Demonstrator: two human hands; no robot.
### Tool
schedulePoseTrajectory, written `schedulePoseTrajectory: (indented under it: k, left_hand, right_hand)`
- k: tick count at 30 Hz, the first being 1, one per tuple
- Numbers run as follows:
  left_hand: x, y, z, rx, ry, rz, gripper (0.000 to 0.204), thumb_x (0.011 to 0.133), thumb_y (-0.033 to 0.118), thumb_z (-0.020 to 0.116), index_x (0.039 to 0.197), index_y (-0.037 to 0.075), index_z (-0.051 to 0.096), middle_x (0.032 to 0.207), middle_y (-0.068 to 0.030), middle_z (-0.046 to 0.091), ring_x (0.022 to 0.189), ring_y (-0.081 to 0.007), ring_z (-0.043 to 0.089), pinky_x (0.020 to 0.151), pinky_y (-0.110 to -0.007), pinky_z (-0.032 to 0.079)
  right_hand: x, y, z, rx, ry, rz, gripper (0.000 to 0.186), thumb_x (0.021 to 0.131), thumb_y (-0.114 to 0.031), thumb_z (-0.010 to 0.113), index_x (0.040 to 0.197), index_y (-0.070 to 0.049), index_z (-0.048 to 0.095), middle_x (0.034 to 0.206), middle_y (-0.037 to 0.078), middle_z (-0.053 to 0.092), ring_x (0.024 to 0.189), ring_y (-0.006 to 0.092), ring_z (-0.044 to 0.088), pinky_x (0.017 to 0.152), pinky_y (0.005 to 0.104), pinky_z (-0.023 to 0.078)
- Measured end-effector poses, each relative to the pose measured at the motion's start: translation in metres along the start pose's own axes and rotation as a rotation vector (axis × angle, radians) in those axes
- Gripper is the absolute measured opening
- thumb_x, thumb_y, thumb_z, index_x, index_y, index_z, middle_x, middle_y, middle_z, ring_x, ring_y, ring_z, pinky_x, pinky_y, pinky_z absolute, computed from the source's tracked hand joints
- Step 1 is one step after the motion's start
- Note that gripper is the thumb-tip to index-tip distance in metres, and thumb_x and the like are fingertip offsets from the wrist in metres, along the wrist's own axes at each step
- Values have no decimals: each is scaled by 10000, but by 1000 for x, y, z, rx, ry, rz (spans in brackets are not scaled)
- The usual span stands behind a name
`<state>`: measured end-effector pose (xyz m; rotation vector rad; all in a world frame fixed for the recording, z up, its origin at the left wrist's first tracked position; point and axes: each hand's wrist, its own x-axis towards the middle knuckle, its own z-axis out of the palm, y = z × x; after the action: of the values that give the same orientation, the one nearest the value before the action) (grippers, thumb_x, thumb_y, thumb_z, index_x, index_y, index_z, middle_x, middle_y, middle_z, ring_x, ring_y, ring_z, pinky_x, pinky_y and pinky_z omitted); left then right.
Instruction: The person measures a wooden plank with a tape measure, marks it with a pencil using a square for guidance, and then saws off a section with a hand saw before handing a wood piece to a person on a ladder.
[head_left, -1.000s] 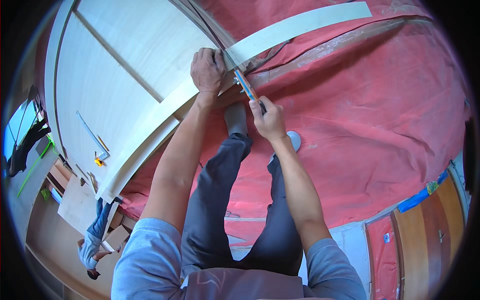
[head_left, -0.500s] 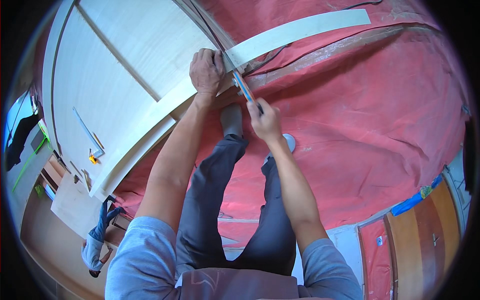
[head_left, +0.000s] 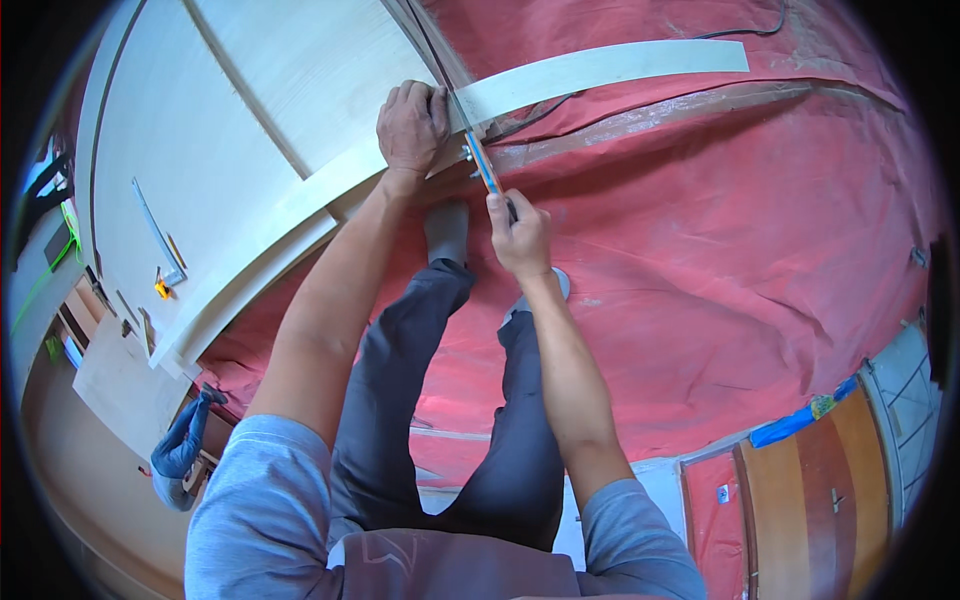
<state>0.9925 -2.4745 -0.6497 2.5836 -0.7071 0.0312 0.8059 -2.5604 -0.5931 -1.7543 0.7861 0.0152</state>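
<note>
A long, pale wooden strip (head_left: 610, 70) with a gentle curve lies along the edge of a large light panel (head_left: 270, 60), its right end reaching out past the panel. My left hand (head_left: 412, 128) is closed over the strip, knuckles up, pressing it against the panel; its fingertips are hidden. Just right of that hand, the thin blade of a handsaw (head_left: 482, 163) crosses the strip. My right hand (head_left: 522, 232) is wrapped around the saw's orange and blue handle, below the strip's near edge.
On the panel's left lie a metal square (head_left: 155, 235) and a yellow tape measure (head_left: 162, 289). Wrinkled red sheeting (head_left: 680, 270) covers the floor under my feet. A black cable (head_left: 745, 32) runs behind the strip. Another person (head_left: 180, 450) is at the lower left.
My right hand and the saw have moved slightly forward, bringing the handle closer to the strip. My left hand keeps its place on the strip. The whole view has shifted a little.
</note>
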Motion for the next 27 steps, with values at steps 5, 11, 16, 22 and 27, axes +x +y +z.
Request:
schedulePoseTrajectory:
  k: [5, 11, 16, 22, 27]
  left_hand:
    - [-6, -8, -10, -13, 6, -36, 184, 881, 216, 610, 775, 69, 578, 785, -93, 577, 786, -297, 572, 703, -409, 448]
    - [0, -3, -10, -14, 23, -27, 185, 879, 213, 613, 769, 68, 581, 787, -93, 582, 776, -299, 569, 702, -408, 452]
    - [-3, 0, -4, -37, 18, -16, 192, 879, 216, 613, 759, 72, 574, 785, -83, 584, 769, -294, 569, 694, -403, 452]
    - [-4, -13, -15, 0, 22, -50, 180, 864, 235, 624, 763, 94, 577, 799, -62, 588, 795, -262, 573, 698, -391, 443]
    - [2, 6, -4, -60, 30, -12, 184, 869, 215, 620, 764, 72, 571, 784, -79, 584, 767, -286, 570, 692, -399, 450]
  right_hand:
    - [-100, 8, -31, 41, -9, 103, 293, 934, -278, 581, 791, -23, 594, 570, 161, 514, 492, 329, 546, 478, 386, 400]
    - [-57, 1, -24, -18, -25, 51, 311, 942, -275, 570, 765, -20, 563, 560, 153, 488, 471, 324, 514, 465, 383, 384]
    - [-14, 2, 4, 40, 22, 7, 338, 949, -255, 565, 715, -21, 497, 534, 164, 436, 460, 336, 468, 450, 401, 348]
    - [-143, -2, -61, 24, -65, 141, 216, 932, -169, 553, 910, 28, 639, 598, 111, 536, 530, 167, 547, 516, 327, 435]
    - [10, -4, 8, 21, 7, 27, 293, 956, -208, 546, 731, -22, 522, 537, 135, 452, 469, 274, 475, 471, 379, 357]
